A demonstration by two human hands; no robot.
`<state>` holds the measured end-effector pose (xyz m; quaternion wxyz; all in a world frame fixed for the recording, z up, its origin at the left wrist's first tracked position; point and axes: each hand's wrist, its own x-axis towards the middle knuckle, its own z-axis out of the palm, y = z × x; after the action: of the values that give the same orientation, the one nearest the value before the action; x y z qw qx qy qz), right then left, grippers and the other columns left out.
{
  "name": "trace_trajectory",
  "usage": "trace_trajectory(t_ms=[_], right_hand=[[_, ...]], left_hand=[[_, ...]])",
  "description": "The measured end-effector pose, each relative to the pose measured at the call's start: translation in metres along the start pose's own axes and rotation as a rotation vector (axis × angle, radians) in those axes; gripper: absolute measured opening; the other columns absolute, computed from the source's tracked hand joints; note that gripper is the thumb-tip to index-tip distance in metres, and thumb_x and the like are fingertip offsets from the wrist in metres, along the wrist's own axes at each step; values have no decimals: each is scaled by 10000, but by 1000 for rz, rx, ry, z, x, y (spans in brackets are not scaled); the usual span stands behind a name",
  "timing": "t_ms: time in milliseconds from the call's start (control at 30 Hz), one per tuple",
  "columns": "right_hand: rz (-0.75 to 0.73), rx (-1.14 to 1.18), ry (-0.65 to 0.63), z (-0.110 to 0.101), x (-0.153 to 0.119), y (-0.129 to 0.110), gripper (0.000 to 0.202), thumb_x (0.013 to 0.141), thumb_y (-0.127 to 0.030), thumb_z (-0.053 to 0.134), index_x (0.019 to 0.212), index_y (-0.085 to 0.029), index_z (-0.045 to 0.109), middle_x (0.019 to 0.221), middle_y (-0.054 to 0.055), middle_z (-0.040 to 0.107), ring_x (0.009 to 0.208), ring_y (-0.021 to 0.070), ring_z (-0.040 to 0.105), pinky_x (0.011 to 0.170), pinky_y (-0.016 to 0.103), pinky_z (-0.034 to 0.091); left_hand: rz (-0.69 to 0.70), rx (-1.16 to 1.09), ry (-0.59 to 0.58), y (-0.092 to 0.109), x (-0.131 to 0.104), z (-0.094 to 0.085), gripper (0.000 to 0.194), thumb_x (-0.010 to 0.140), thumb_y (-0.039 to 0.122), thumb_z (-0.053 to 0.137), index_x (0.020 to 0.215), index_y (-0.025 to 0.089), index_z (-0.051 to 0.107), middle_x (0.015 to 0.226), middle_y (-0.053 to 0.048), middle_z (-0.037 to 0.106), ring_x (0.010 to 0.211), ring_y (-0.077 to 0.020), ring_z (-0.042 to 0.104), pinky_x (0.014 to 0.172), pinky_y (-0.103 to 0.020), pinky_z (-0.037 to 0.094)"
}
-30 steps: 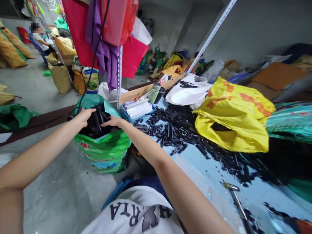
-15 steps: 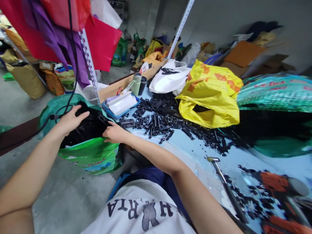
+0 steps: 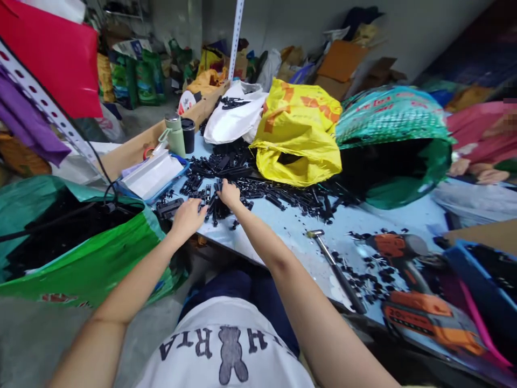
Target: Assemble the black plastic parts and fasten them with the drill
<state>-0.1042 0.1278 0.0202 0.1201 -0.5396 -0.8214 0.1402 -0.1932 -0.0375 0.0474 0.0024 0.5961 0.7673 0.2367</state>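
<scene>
A pile of loose black plastic parts [image 3: 274,195] covers the far side of the light-blue table. My left hand [image 3: 189,218] is over the near left edge of this pile, thumb apart from the fingers, with nothing visible in it. At the pile, my right hand [image 3: 229,194] has its fingers curled among the parts; its fingertips are partly hidden, so what they pinch does not show clearly. To the left of my left hand, a green woven bag [image 3: 100,264] gapes open with black contents inside.
A blue tray [image 3: 155,188] and a green bottle [image 3: 175,137] stand behind my hands. Beyond the pile are a yellow bag [image 3: 299,129] and a teal sack [image 3: 398,116]. A hammer [image 3: 337,269] and an orange power drill [image 3: 404,253] lie to the right. Another person's pink sleeve [image 3: 470,126] shows at far right.
Both hands have left the mouth of the green bag and moved right to the black parts on the table. The view has turned right, bringing in the blue bin and the other person.
</scene>
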Motion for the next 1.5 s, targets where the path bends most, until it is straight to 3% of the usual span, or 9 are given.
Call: trace_trajectory(t_ms=[67, 167, 367, 567, 733, 867, 1133, 1300, 1500], right_hand=[[8, 61, -20, -5, 15, 25, 493, 801, -274, 582, 1255, -129, 454, 1061, 140, 626, 1006, 244, 573, 873, 385, 435], [-10, 382, 72, -18, 12, 66, 491, 794, -324, 558, 1242, -136, 484, 1003, 86, 648, 917, 180, 606, 848, 321, 456], [63, 884, 185, -46, -59, 165, 544, 675, -419, 662, 1140, -152, 576, 876, 64, 651, 808, 175, 608, 778, 342, 488], [255, 933, 166, -45, -142, 218, 527, 643, -426, 696, 1092, -166, 601, 860, 70, 650, 830, 190, 612, 750, 346, 492], [381, 960, 181, -38, -188, 238, 516, 633, -428, 695, 1067, -162, 608, 832, 67, 655, 802, 192, 622, 717, 332, 493], [412, 963, 169, -38, -197, 241, 501, 674, -431, 647, 1088, -154, 593, 836, 68, 661, 799, 192, 627, 756, 340, 487], [36, -103, 5, -40, -168, 204, 481, 852, -277, 514, 1321, -193, 445, 1143, 128, 596, 1064, 251, 514, 879, 388, 384], [-15, -304, 91, -33, -161, 196, 476, 874, -270, 510, 1329, -155, 430, 1123, 162, 567, 1007, 269, 489, 829, 390, 377], [-163, -261, 86, -13, -213, 212, 348, 914, -290, 444, 1216, -157, 554, 1213, 157, 546, 1007, 251, 515, 829, 388, 410]], left_hand=[[-96, 69, -115, 6, 16, 41, 430, 887, 378, 401, 1102, 51, 580, 1082, -209, 612, 1054, -301, 567, 896, -397, 438], [-187, 121, -79, 15, 24, 95, 715, 846, 539, 416, 1319, 5, 384, 1352, -301, 381, 1283, -399, 337, 1012, -526, 298], [-172, 64, -46, 37, 67, 157, 860, 844, 584, 367, 1411, -26, 152, 1454, -311, 176, 1377, -386, 94, 1075, -565, 99], [-173, 72, -52, 56, 116, 152, 684, 879, 440, 375, 1396, 14, 235, 1451, -277, 225, 1364, -371, 154, 1064, -565, 125], [129, 129, -214, 76, 63, 134, 428, 856, 427, 413, 1082, 99, 570, 1107, -197, 572, 1120, -333, 470, 931, -471, 363], [209, 185, -348, 78, 24, 129, 299, 851, 339, 450, 991, 109, 579, 974, -162, 596, 993, -305, 521, 812, -414, 432], [499, -34, -337, 100, -10, 138, 213, 886, 230, 440, 1045, 148, 556, 991, -121, 583, 962, -243, 524, 838, -370, 440], [514, 26, -305, 115, -27, 150, 250, 885, 236, 442, 1094, 139, 542, 961, -110, 571, 948, -241, 515, 812, -361, 448], [509, 23, -285, 112, -29, 155, 248, 895, 253, 428, 1083, 148, 551, 960, -112, 569, 927, -245, 508, 784, -370, 454]])
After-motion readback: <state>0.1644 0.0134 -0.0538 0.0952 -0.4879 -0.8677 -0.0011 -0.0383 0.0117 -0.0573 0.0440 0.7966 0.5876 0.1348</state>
